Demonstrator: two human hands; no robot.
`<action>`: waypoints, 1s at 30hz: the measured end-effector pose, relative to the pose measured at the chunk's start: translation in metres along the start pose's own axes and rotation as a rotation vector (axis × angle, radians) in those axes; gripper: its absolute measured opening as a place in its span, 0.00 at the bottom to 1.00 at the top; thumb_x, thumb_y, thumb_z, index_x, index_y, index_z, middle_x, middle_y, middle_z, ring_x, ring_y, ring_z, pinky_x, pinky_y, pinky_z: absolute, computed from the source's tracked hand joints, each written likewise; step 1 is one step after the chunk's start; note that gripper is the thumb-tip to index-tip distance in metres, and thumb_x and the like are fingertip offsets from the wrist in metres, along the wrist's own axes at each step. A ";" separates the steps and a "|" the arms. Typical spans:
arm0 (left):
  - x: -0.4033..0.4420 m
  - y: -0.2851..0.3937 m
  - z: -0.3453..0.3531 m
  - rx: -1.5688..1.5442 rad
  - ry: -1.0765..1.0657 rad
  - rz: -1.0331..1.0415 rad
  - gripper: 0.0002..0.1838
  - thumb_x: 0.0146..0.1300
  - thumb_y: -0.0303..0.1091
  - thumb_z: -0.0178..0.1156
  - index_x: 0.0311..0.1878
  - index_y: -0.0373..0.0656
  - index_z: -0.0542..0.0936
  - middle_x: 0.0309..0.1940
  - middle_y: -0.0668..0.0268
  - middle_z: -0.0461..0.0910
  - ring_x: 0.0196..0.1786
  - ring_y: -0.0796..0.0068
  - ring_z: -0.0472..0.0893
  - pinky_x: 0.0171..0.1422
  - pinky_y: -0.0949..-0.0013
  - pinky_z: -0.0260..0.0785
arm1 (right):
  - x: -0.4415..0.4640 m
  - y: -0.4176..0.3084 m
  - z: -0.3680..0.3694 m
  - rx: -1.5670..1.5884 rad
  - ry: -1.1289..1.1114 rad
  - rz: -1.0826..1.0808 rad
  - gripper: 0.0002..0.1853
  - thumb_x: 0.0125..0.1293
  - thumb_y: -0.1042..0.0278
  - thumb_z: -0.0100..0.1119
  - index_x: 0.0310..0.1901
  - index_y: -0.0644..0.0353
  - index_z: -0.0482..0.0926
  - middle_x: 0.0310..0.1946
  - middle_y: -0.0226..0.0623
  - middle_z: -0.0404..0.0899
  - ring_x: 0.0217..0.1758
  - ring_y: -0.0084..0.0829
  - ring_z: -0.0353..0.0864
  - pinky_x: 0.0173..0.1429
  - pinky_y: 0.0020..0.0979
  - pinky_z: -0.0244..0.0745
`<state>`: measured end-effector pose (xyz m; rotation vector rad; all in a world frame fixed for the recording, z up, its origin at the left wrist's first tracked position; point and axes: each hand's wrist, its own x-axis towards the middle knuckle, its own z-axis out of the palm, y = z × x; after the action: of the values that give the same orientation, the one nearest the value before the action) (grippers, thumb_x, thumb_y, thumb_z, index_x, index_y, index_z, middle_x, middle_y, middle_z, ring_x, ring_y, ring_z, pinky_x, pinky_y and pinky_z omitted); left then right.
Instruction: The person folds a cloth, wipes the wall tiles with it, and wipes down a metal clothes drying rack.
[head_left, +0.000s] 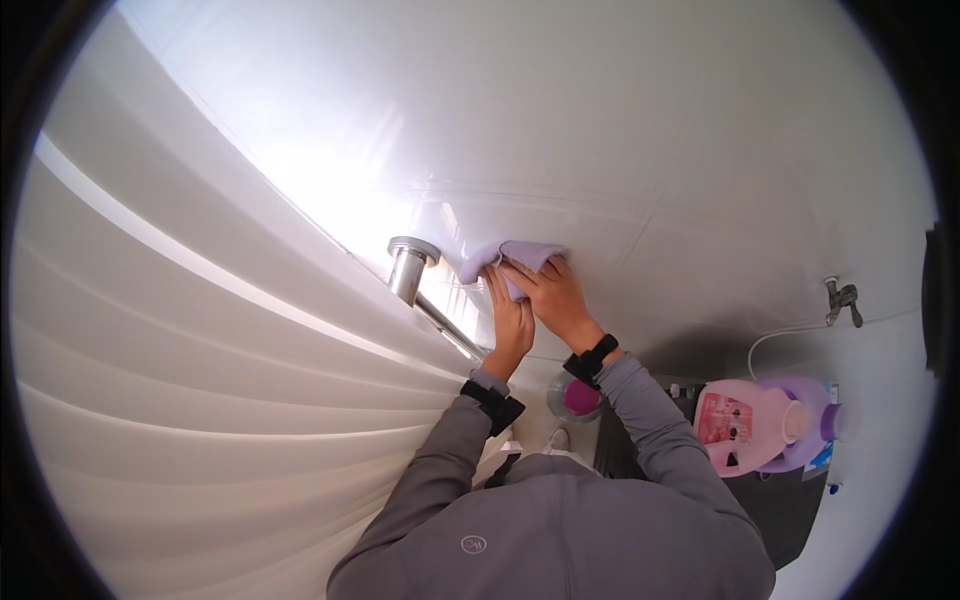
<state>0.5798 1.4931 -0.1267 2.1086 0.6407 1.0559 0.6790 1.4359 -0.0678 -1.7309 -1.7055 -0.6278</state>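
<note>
I've got left hand fingers near straight, right hand fingers bent, both on cloth against wall, can't tell if gripping.

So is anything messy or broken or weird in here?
Nothing stands out. The purple cloth under the left hand and right hand is rumpled, but that fits with being held against the wall. The pink jug and purple jug show no visible spill. Glare near the metal pipe hides some wall, so I can't check there.
</note>
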 end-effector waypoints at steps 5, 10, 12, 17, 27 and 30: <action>0.072 0.039 -0.079 -0.193 0.299 0.014 0.33 0.73 0.40 0.44 0.73 0.32 0.48 0.72 0.47 0.50 0.74 0.52 0.52 0.75 0.57 0.46 | 0.133 -0.053 -0.017 0.099 0.106 -0.206 0.20 0.57 0.67 0.58 0.53 0.47 0.80 0.58 0.23 0.78 0.57 0.28 0.76 0.67 0.29 0.67; 0.100 -0.048 -0.169 -0.858 0.474 -0.492 0.25 0.74 0.46 0.44 0.67 0.42 0.66 0.59 0.57 0.73 0.60 0.61 0.75 0.62 0.58 0.70 | 0.218 -0.119 0.075 -0.249 -0.019 -0.414 0.20 0.66 0.64 0.50 0.58 0.60 0.76 0.63 0.31 0.73 0.69 0.27 0.67 0.75 0.28 0.58; 0.099 -0.044 -0.213 -0.950 0.378 -0.548 0.24 0.74 0.48 0.44 0.66 0.43 0.67 0.57 0.58 0.75 0.58 0.63 0.77 0.60 0.59 0.72 | 0.231 -0.144 0.100 -0.309 -0.061 -0.403 0.20 0.65 0.65 0.50 0.57 0.60 0.77 0.64 0.31 0.72 0.70 0.27 0.66 0.76 0.28 0.55; 0.101 0.021 -0.167 -0.810 0.335 -0.629 0.23 0.74 0.46 0.48 0.65 0.43 0.67 0.56 0.64 0.75 0.58 0.68 0.77 0.59 0.62 0.71 | 0.209 -0.108 0.050 -0.144 -0.056 -0.375 0.22 0.63 0.67 0.48 0.58 0.62 0.76 0.67 0.31 0.69 0.73 0.26 0.61 0.78 0.26 0.51; 0.100 0.053 -0.147 -0.815 0.213 -0.514 0.26 0.76 0.43 0.41 0.69 0.37 0.61 0.66 0.60 0.67 0.68 0.67 0.68 0.69 0.63 0.62 | 0.196 -0.075 0.002 -0.147 0.021 -0.467 0.13 0.57 0.67 0.53 0.41 0.58 0.84 0.63 0.31 0.74 0.71 0.22 0.65 0.77 0.26 0.52; 0.112 0.013 -0.204 -0.855 0.241 -0.432 0.26 0.75 0.44 0.39 0.69 0.37 0.62 0.64 0.59 0.69 0.66 0.66 0.70 0.68 0.63 0.64 | 0.232 -0.111 0.048 -0.179 -0.046 -0.503 0.18 0.60 0.64 0.53 0.50 0.57 0.83 0.64 0.30 0.74 0.72 0.25 0.63 0.79 0.28 0.47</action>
<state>0.4741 1.6331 0.0275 1.0639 0.5776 1.0768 0.5767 1.6294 0.0749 -1.4347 -2.1954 -0.9915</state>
